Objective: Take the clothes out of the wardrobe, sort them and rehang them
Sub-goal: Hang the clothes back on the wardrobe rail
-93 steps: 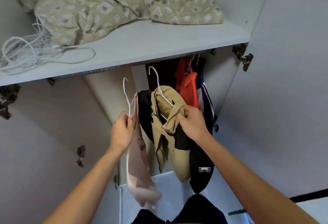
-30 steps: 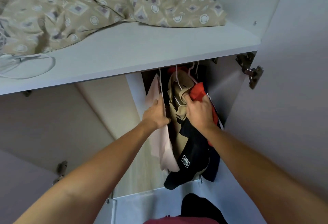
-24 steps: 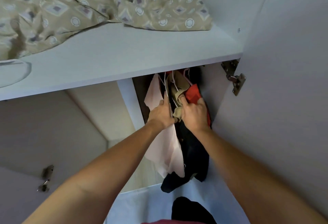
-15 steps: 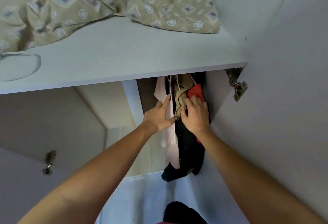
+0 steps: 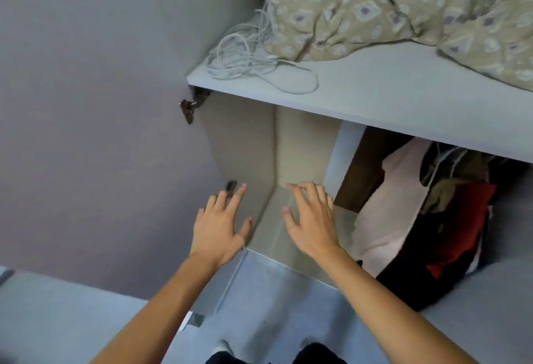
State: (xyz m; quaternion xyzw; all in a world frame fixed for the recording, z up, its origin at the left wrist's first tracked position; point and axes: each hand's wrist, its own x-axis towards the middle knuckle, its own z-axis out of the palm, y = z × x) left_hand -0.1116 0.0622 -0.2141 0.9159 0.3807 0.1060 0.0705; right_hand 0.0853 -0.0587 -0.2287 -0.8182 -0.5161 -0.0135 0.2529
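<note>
Reaching: both hands are out in front of the wardrobe's left bay, neither holding anything.
Left hand [image 5: 220, 226]: fingers straight and spread, palm toward the open door [image 5: 101, 133]; whether it touches the panel I cannot tell.
Right hand [image 5: 313, 219]: fingers spread and relaxed, hovering in front of the bare bay, well apart from the garments.
Clothes [image 5: 450, 213]: bunched in the right bay under the shelf [image 5: 389, 95], pink garment [image 5: 386, 213] outermost, then dark, tan and red pieces pressed close, likely grouped so the sorted pieces keep together.
Hangers [image 5: 444, 159]: white hooks run up behind the shelf edge; the rail is hidden.
Shelf load: patterned bedding [image 5: 403, 9] and a coil of white cable [image 5: 251, 55], stowed clear of the hanging space.
Stage: rehanging looks done or near it.
</note>
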